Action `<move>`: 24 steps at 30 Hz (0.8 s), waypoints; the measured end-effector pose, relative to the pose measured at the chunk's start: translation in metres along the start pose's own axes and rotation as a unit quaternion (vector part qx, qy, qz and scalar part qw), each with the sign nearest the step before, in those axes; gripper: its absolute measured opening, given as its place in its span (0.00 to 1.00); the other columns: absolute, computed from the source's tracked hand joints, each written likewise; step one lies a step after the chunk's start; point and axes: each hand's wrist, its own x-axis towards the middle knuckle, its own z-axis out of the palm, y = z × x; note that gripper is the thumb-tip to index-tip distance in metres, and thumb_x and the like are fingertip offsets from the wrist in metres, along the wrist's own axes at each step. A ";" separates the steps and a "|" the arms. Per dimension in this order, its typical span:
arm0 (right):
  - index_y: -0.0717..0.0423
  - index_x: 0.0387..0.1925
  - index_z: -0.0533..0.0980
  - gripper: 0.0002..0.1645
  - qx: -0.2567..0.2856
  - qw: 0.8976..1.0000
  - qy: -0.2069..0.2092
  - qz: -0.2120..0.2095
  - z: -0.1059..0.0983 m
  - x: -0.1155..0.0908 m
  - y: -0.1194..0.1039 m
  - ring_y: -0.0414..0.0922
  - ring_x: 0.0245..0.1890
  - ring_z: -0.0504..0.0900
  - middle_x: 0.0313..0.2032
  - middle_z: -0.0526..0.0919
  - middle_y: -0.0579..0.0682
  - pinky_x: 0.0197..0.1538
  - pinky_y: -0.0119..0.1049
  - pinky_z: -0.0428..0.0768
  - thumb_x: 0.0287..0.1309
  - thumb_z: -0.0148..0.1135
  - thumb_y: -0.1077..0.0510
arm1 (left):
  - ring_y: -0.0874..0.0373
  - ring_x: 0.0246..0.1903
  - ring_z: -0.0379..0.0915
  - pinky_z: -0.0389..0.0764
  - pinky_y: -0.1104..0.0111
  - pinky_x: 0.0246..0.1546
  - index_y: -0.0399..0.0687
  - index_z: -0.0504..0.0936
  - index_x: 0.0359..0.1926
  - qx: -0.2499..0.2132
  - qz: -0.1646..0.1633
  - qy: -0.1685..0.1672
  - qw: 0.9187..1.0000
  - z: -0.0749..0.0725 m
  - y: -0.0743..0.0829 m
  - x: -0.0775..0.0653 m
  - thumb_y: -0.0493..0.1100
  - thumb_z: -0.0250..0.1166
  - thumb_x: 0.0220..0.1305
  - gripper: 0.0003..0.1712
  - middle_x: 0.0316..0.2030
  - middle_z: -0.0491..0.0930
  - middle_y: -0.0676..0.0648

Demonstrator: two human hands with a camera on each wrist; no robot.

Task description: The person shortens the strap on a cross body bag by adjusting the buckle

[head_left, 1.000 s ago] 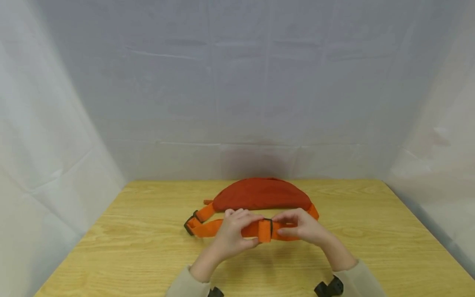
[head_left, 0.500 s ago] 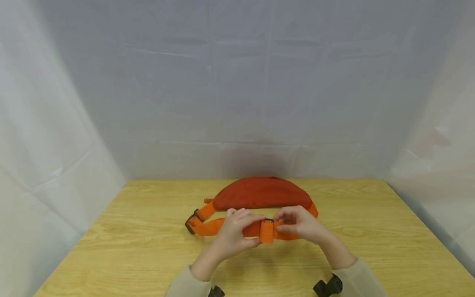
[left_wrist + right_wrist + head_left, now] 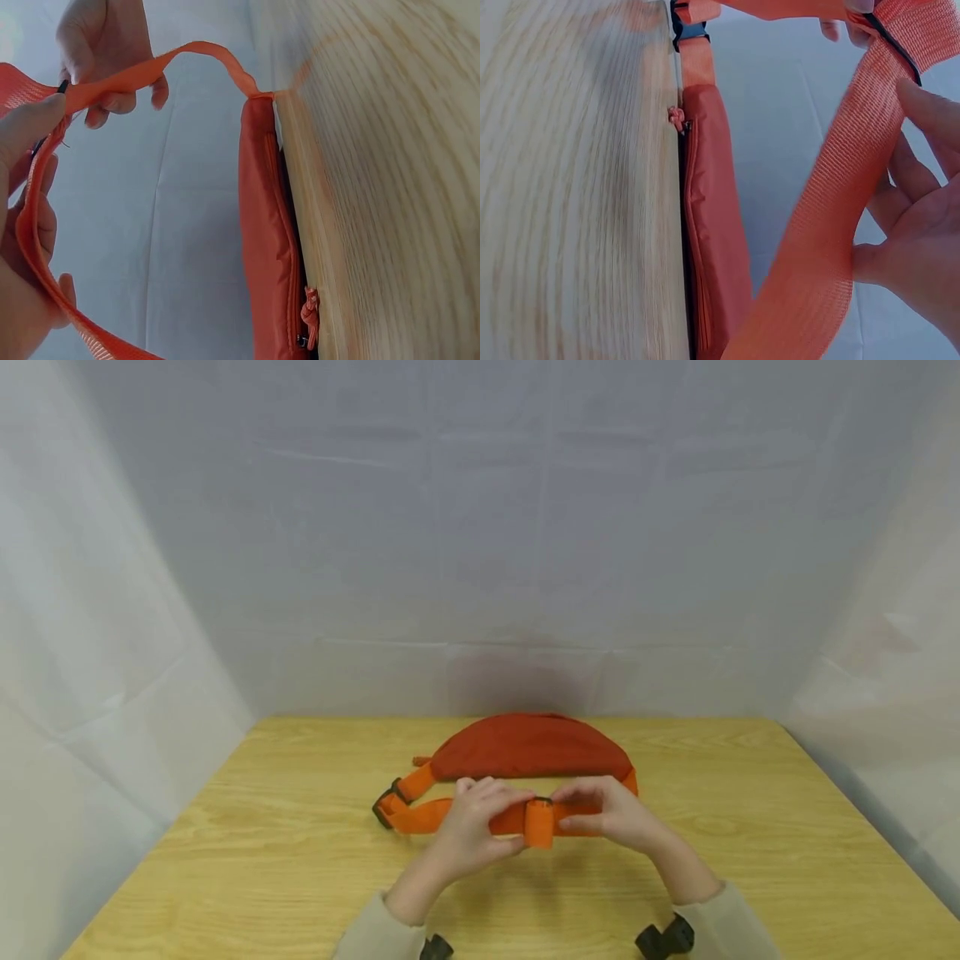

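A red waist bag [image 3: 532, 747] lies on the table, its orange strap [image 3: 427, 818] looped toward me. My left hand [image 3: 476, 827] pinches the strap at a black strap slider [image 3: 900, 52], thumb below and fingers above in the head view. From the other side, my right hand [image 3: 611, 814] grips the strap beside the slider, with a fingertip at the slider's edge in the right wrist view. Between the hands a short fold of strap [image 3: 538, 825] bulges out of the slider and covers most of it in the head view. The held section is raised off the table.
At the strap's left bend is a black buckle [image 3: 390, 802], also visible as a clasp [image 3: 690, 30] in the right wrist view. A zipper pull [image 3: 310, 311] hangs at the bag's end. White sheeting [image 3: 480, 568] surrounds the wooden table [image 3: 300, 877].
The fold of strap at the slider has bulged out wider and now hides more of the slider. Both hands have kept nearly the same place and grip.
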 end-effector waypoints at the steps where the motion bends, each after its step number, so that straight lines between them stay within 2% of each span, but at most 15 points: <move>1: 0.70 0.44 0.74 0.16 -0.002 1.000 -0.002 0.004 -0.001 -0.001 0.000 0.41 0.41 0.76 0.42 0.76 0.61 0.42 0.36 0.74 0.52 0.59 0.66 | 0.63 0.34 0.70 0.56 0.63 0.36 0.45 0.79 0.44 0.002 0.000 0.001 1.000 0.000 0.000 0.000 0.43 0.74 0.37 0.27 0.35 0.77 0.55; 7: 0.71 0.46 0.73 0.17 0.001 1.000 -0.005 0.019 -0.004 -0.001 0.002 0.41 0.41 0.76 0.44 0.75 0.63 0.42 0.36 0.75 0.53 0.57 0.66 | 0.63 0.34 0.70 0.57 0.63 0.36 0.45 0.79 0.45 -0.002 0.001 0.002 1.000 0.001 -0.002 0.000 0.42 0.74 0.37 0.28 0.34 0.77 0.54; 16: 0.68 0.38 0.74 0.11 -0.009 1.000 0.014 0.019 -0.003 0.000 -0.001 0.44 0.34 0.77 0.35 0.78 0.58 0.37 0.37 0.76 0.51 0.60 0.67 | 0.64 0.34 0.70 0.57 0.64 0.36 0.45 0.79 0.44 -0.013 0.002 -0.002 1.000 0.001 -0.002 0.000 0.42 0.73 0.37 0.27 0.35 0.77 0.55; 24: 0.68 0.35 0.75 0.10 0.011 1.000 0.003 0.019 -0.001 0.002 -0.002 0.44 0.33 0.78 0.34 0.79 0.56 0.37 0.38 0.76 0.50 0.61 0.65 | 0.63 0.35 0.69 0.56 0.63 0.37 0.45 0.79 0.45 -0.022 0.005 -0.007 1.000 0.001 -0.001 0.000 0.41 0.74 0.37 0.27 0.35 0.77 0.55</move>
